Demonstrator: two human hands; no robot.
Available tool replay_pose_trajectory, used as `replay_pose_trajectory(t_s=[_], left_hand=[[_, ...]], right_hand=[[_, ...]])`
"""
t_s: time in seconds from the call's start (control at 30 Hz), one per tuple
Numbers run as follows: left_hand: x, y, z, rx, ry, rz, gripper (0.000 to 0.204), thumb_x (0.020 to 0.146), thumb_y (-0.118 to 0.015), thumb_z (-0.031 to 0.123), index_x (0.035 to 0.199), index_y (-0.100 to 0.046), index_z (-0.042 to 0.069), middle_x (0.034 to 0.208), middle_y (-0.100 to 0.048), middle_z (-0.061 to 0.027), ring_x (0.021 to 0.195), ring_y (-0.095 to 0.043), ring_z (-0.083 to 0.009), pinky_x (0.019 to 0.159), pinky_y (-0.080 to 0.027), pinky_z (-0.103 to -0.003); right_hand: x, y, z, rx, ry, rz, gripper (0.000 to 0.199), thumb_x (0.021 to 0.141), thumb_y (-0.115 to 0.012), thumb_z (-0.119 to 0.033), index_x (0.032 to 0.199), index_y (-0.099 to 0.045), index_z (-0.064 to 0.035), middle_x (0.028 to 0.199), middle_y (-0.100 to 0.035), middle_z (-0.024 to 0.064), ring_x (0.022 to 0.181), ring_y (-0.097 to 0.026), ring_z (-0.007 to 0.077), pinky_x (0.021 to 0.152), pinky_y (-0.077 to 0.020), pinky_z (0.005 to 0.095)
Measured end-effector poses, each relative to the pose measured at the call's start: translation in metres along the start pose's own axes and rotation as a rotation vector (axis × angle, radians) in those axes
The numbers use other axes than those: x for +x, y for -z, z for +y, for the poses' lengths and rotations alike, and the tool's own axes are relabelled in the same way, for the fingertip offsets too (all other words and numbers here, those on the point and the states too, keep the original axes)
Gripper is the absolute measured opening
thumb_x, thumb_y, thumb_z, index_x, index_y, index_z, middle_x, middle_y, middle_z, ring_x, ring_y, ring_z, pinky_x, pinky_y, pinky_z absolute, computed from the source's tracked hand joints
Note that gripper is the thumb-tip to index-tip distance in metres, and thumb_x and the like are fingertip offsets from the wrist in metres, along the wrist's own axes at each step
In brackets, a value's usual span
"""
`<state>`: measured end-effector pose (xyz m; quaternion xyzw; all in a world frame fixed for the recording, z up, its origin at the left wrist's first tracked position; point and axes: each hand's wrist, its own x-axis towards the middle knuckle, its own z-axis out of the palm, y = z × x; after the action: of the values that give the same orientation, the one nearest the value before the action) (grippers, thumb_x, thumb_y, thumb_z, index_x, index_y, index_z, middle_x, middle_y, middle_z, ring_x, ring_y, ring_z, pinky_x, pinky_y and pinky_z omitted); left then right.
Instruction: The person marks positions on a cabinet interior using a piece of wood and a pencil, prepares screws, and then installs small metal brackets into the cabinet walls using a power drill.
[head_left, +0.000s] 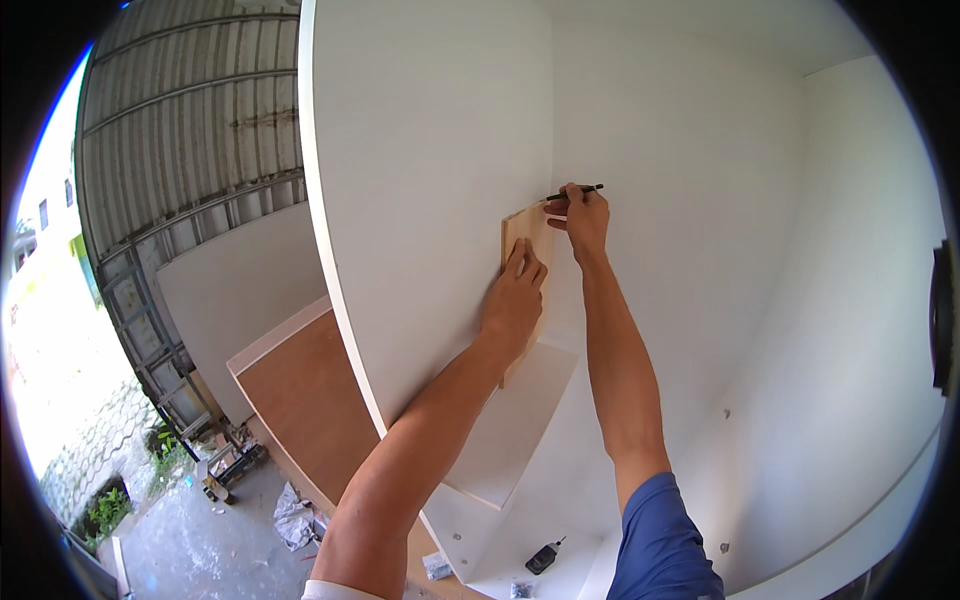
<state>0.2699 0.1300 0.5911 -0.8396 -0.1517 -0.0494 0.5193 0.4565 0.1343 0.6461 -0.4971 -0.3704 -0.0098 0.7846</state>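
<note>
The wooden strip (524, 240) is pressed flat-fingered against the white side panel (430, 180) by the left hand (514, 300), while the pencil (575, 191), pinched in the right hand (583, 215) at the strip's top, may mis-mark if the strip slips.

A wooden strip (524, 262) stands upright against the cabinet's left side panel (430, 180), in the far corner where it meets the back panel (690, 220). The left hand (513, 302) lies flat on the strip; the right hand (582, 218), just right of its top end, holds a pencil (577, 190) there. A shelf board (515, 425) lies below, with a small tool (543, 558) nearer on the cabinet floor (560, 580).
</note>
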Motion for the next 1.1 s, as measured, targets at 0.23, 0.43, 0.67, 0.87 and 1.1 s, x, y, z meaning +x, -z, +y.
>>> replay_pose_trajectory(t_s=[0.23,0.43,0.67,0.87,1.1], left_hand=[[0.003,-0.004,0.003,-0.003,0.018,0.026,0.058,0.077,-0.07,0.04,0.129,-0.063,0.014,0.144,-0.041,-0.0192,0.143,-0.023,-0.0442,0.12,-0.008,-0.059],[0.002,-0.001,0.003,0.007,0.028,0.008,0.058,0.077,-0.07,0.039,0.129,-0.063,0.014,0.144,-0.041,-0.0191,0.143,-0.023,-0.0434,0.12,-0.008,-0.058],[0.001,-0.004,0.002,-0.021,0.007,-0.007,0.058,0.078,-0.07,0.038,0.13,-0.063,0.014,0.145,-0.041,-0.0189,0.143,-0.022,-0.0434,0.12,-0.008,-0.058],[0.002,-0.002,0.002,-0.019,0.009,0.017,0.059,0.078,-0.071,0.039,0.13,-0.063,0.014,0.145,-0.04,-0.0182,0.144,-0.022,-0.0434,0.12,-0.007,-0.058],[0.003,-0.003,0.004,-0.004,0.024,0.009,0.066,0.073,-0.073,0.044,0.131,-0.062,0.015,0.145,-0.041,-0.0177,0.144,-0.022,-0.042,0.121,-0.007,-0.057]], right_hand=[[-0.007,-0.001,-0.004,-0.019,0.011,-0.006,0.027,0.101,-0.048,-0.02,0.102,-0.062,0.0035,0.084,-0.068,0.0134,0.078,-0.072,0.0231,0.064,-0.062,0.0343],[-0.012,0.001,-0.007,0.046,0.009,-0.043,0.026,0.1,-0.05,-0.019,0.1,-0.062,0.0034,0.083,-0.068,0.0129,0.076,-0.071,0.0211,0.062,-0.061,0.033],[-0.017,-0.004,-0.005,0.033,0.052,-0.017,0.025,0.1,-0.051,-0.016,0.099,-0.063,0.005,0.084,-0.068,0.013,0.074,-0.071,0.0199,0.059,-0.0605,0.0315],[-0.014,-0.003,-0.005,-0.027,0.04,0.01,0.026,0.101,-0.048,-0.018,0.102,-0.062,0.0049,0.087,-0.067,0.0147,0.081,-0.071,0.0223,0.064,-0.0626,0.0341],[-0.028,-0.002,-0.015,0.108,0.123,0.096,0.028,0.102,-0.048,-0.019,0.096,-0.061,0.0044,0.083,-0.063,0.0117,0.07,-0.065,0.0197,0.068,-0.0615,0.0352]])
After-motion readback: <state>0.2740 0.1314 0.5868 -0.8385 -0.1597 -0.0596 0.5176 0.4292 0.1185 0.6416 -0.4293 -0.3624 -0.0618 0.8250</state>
